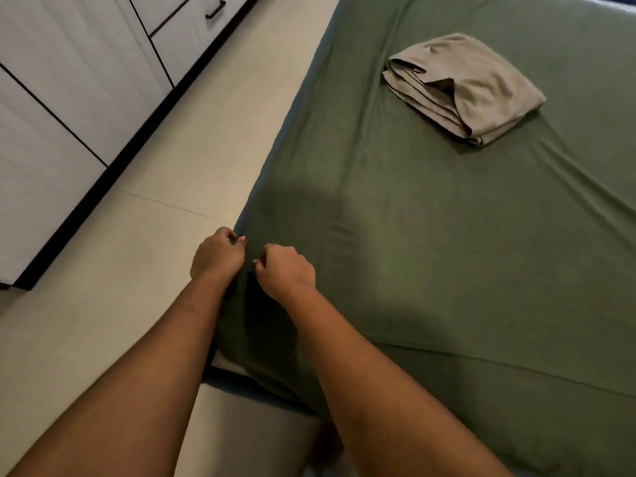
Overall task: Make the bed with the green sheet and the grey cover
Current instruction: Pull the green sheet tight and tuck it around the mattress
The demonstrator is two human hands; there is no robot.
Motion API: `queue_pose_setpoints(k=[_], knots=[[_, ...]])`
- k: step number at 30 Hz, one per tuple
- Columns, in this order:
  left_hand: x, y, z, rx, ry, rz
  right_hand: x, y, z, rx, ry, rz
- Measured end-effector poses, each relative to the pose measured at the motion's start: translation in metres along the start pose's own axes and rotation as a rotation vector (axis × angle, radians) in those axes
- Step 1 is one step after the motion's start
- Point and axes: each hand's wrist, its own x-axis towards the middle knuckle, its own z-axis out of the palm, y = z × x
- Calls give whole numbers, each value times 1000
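Item: green sheet, spread over the bed and covering all of its visible top, fairly flat, with long creases running toward the near corner. Its border hung over the side edge facing the floor. Item: grey cover, folded in a loose stack, lying on the sheet toward the far end of the bed, well apart from both hands. Left hand: fingers curled, clenched on the sheet's border right at the side edge. Right hand: just beside it and slightly inboard, fingers likewise curled, pinching a fold of the same cloth. Condition at the near corner: a pale strip of bare mattress showed under the hanging sheet (the corner did not look fully seated). Hazards, as judged: a hard pull toward the side edge could drag the taut cloth off corners that lay out of view, undoing the fit there. With both hands so close together, the pull would act on one narrow spot, likely leaving a pucker or a deeper diagonal crease rather than an even border. A tuck made only at this spot might leave the near corner loose, so that the bare strip stayed exposed. Any large shift of the sheet could also carry the folded cover with it, tipping its loose layers open. The wardrobe stood across the floor, clear of the work.
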Motion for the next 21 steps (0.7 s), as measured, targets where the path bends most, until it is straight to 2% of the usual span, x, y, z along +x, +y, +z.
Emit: queue_pose_setpoints(k=[5, 12, 16, 21], knots=[[30, 38, 6, 56, -88, 40, 32, 1, -23, 43, -39, -3], [62, 65, 16, 235, -79, 124, 81, 5, -49, 80, -47, 35], [52, 45, 13, 149, 48, 103, 94, 5, -45, 134, -12, 97], [47, 30, 15, 69, 30, 104, 111, -12, -42, 116, -3, 109]])
